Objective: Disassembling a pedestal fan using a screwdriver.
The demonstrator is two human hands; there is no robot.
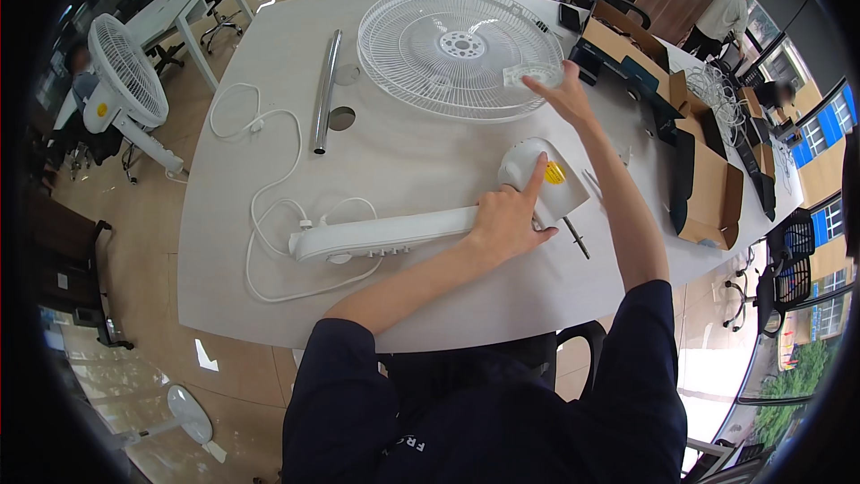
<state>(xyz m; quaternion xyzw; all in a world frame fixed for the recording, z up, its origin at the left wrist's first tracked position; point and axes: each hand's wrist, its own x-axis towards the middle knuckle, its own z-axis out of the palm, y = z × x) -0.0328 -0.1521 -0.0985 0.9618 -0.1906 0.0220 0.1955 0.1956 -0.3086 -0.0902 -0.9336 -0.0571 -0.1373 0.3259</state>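
A white fan body (385,231) lies on its side, its long column pointing left and its motor head at the right. My left hand (506,222) grips it where the column meets the motor head (524,161), index finger stretched over the housing and thumb spread below. Next to that finger is a yellow sticker (555,172). From the head a thin metal shaft (578,238) sticks out. My right hand (566,99), thumb and fingers apart, is at the right rim of a round white fan grille (421,63). Whether it touches the rim, I cannot tell. A clear packet (528,74) shows by its thumb.
A chrome tube (328,94) lies left of the grille, beside a round table hole (342,118). The white power cord (253,206) loops across the table's left. Open cardboard boxes (708,193) and a black phone (569,16) are at the right. An assembled fan (125,72) stands left.
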